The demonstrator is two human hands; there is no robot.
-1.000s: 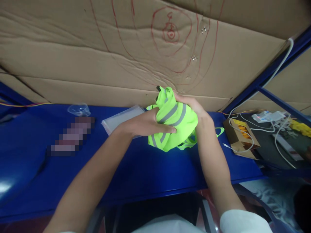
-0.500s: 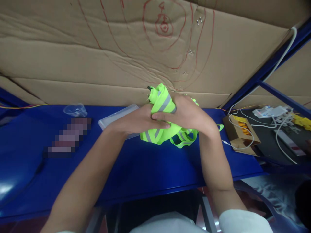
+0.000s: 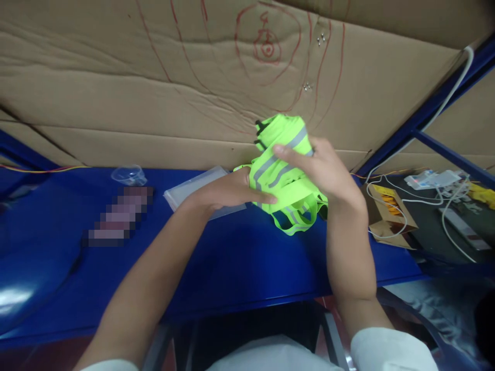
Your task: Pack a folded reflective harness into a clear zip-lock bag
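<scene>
Between my hands, above the blue table (image 3: 240, 263), is a bundled neon-yellow reflective vest (image 3: 284, 178) with grey stripes. Black clips or tabs show at its upper left edge, and a loop of strap hangs from the underside. My left hand (image 3: 242, 190) grips the lower left of the bundle, thumb on the near face. On the right, my right hand (image 3: 327, 165) is closed round its side with the thumb pressed across the front; the other fingers are mostly hidden behind. Partly behind my left wrist lies a clear plastic bag (image 3: 197, 188).
A clear plastic cup (image 3: 129, 175) and a blurred-out object (image 3: 119, 216) are on the left of the table. To the right stands an open cardboard box (image 3: 390, 214) with orange items, beside white cables. A cardboard panel (image 3: 116, 103) with red drawn lines rises behind.
The bundle has been raised and turned, so more of its striped face and black clips show. My hands have moved apart, the right one shifting rightward along it.
</scene>
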